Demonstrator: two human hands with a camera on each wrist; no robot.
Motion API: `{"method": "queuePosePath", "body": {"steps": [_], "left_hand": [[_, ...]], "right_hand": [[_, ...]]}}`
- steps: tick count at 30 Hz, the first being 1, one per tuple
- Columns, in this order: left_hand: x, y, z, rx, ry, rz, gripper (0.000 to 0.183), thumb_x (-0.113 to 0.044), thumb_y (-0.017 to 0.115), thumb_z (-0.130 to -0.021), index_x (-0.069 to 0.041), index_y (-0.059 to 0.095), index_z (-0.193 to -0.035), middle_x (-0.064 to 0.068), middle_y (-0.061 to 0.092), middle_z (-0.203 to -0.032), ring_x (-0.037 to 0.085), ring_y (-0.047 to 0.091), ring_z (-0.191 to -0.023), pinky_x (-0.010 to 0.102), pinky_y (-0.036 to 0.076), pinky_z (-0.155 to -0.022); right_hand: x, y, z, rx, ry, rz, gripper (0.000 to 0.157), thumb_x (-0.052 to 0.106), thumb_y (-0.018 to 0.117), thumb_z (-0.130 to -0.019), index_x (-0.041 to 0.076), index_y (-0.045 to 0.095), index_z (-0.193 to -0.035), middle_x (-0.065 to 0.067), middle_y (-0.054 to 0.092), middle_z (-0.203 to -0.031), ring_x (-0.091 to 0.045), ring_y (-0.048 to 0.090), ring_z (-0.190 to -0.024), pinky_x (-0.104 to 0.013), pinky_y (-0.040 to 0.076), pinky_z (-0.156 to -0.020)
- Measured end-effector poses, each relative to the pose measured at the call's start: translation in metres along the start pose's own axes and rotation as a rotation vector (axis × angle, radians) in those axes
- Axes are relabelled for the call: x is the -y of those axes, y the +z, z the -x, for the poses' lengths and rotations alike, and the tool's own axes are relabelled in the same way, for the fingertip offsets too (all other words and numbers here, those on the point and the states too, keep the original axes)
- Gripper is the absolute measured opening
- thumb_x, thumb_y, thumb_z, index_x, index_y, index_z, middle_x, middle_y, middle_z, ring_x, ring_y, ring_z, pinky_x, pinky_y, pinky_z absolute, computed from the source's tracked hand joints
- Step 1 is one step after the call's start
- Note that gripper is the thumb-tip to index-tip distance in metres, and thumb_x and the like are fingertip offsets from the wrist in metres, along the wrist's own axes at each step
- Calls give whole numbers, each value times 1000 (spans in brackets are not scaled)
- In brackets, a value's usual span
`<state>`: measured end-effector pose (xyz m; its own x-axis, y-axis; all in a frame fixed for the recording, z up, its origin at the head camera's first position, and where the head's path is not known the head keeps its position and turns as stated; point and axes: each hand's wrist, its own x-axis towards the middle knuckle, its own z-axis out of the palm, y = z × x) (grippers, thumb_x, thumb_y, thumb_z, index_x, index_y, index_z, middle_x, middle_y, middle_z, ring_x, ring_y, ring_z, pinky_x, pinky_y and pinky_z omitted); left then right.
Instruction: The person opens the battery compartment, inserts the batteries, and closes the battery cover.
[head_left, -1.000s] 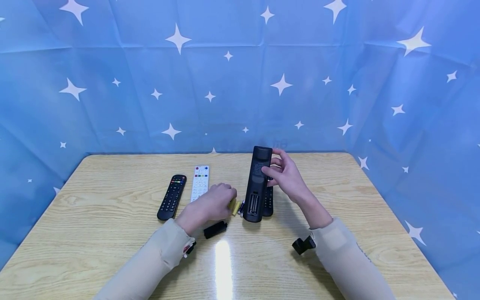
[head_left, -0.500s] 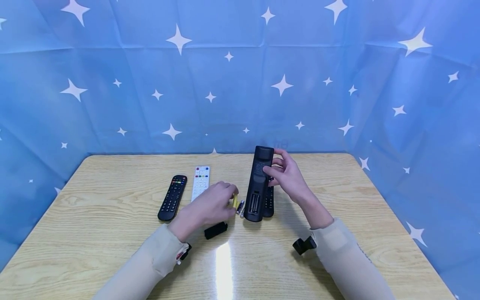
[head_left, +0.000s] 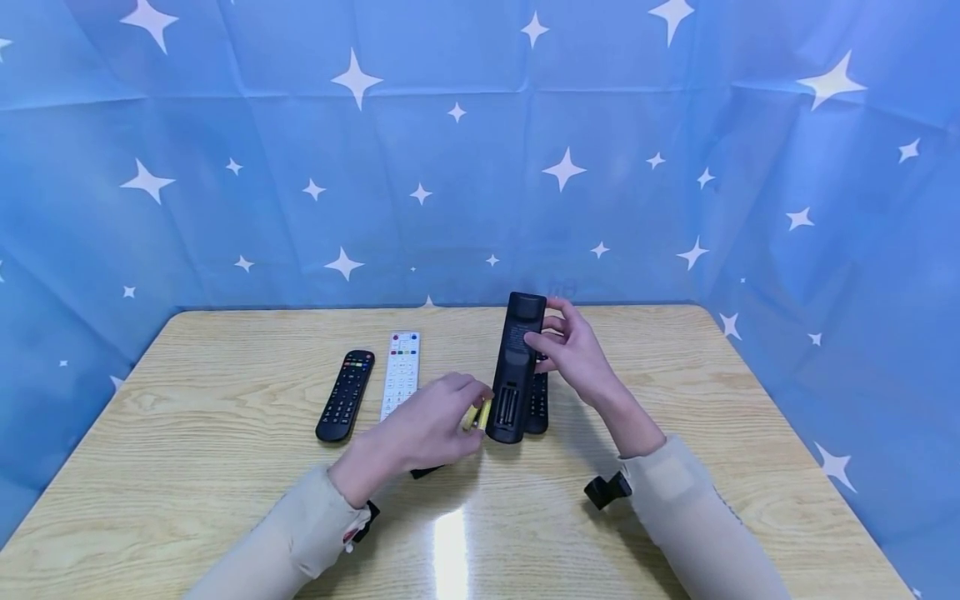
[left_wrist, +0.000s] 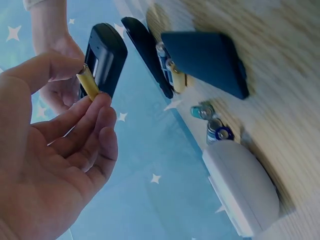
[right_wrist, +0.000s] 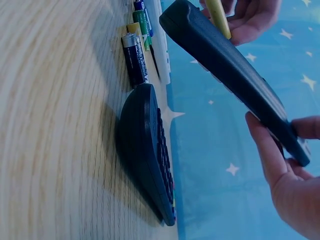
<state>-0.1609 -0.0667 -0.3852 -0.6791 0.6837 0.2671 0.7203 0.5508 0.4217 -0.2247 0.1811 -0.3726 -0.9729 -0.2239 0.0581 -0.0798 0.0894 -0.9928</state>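
My left hand (head_left: 438,421) pinches a yellow battery (left_wrist: 88,84) between thumb and fingertips, close beside the lower end of a black remote control (head_left: 515,367). That remote is held up by my right hand (head_left: 577,354), its back turned toward the head camera. The thumb lies on the back and the fingers reach round its far edge. In the head view the battery compartment (head_left: 507,406) shows uncovered near the lower end. A black battery cover (left_wrist: 205,57) lies on the table, mostly hidden under my left hand in the head view.
Behind the held remote lies another black remote (head_left: 538,404). To the left are a white remote (head_left: 401,367) and a third black remote (head_left: 345,396). Several loose batteries, among them a dark blue one (right_wrist: 134,60) and a green one (right_wrist: 142,25), rest on the wooden table (head_left: 675,400).
My left hand has moved right with the yellow battery, up to the remote's compartment end, and now covers more of the battery cover. The right hand and its remote have barely moved.
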Motion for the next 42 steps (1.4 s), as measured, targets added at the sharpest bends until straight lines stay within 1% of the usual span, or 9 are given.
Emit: {"method": "queuePosePath", "body": {"steps": [4,11,17,24,32,39,42], "left_hand": [[-5,1,-1,-11,32,-12,42,-12,79,-84,-1,66,-122,6,67,-108,19,62,-101,33,55,-86],[-9,2,-5,-46,78,-74,42,-16,80,-85,-2,67,-122,5,67,-107,17,62,-98,32,55,-83],[-12,2,-6,-49,70,-95,41,-18,80,-86,-3,68,-122,4,67,-109,17,62,-98,32,55,-83],[-13,4,-8,-52,61,-125,38,-19,79,-87,-4,69,-120,6,66,-113,18,61,-104,33,55,-88],[-14,6,-10,-64,70,-155,39,-19,80,-86,-3,71,-120,6,66,-111,17,61,-101,32,55,-86],[-16,6,-9,-77,87,-166,37,-17,81,-88,-2,72,-121,9,68,-109,21,63,-100,33,56,-85],[-17,6,-9,-73,79,-172,37,-17,82,-88,-3,73,-121,9,68,-108,21,64,-100,33,56,-85]], "right_hand": [[1,1,0,2,1,2,65,7,64,-101,6,29,-156,-18,57,-118,-22,68,-100,-42,62,-74],[2,2,-1,5,-1,-1,64,8,64,-101,6,30,-156,-20,57,-120,-24,68,-103,-40,63,-72],[2,5,-2,5,5,-8,62,7,63,-101,5,31,-154,-21,57,-119,-26,68,-103,-45,62,-75],[3,8,-1,-4,15,-2,59,7,62,-102,5,32,-153,-20,56,-118,-27,68,-103,-42,63,-73],[1,11,-2,8,14,-9,56,6,61,-102,7,34,-151,-22,57,-118,-30,69,-104,-46,63,-72],[0,11,-2,11,17,5,55,7,61,-102,7,35,-151,-22,57,-118,-31,69,-103,-46,63,-70],[-1,11,-2,15,20,9,55,7,61,-102,6,35,-151,-22,57,-117,-31,69,-103,-47,63,-70]]}}
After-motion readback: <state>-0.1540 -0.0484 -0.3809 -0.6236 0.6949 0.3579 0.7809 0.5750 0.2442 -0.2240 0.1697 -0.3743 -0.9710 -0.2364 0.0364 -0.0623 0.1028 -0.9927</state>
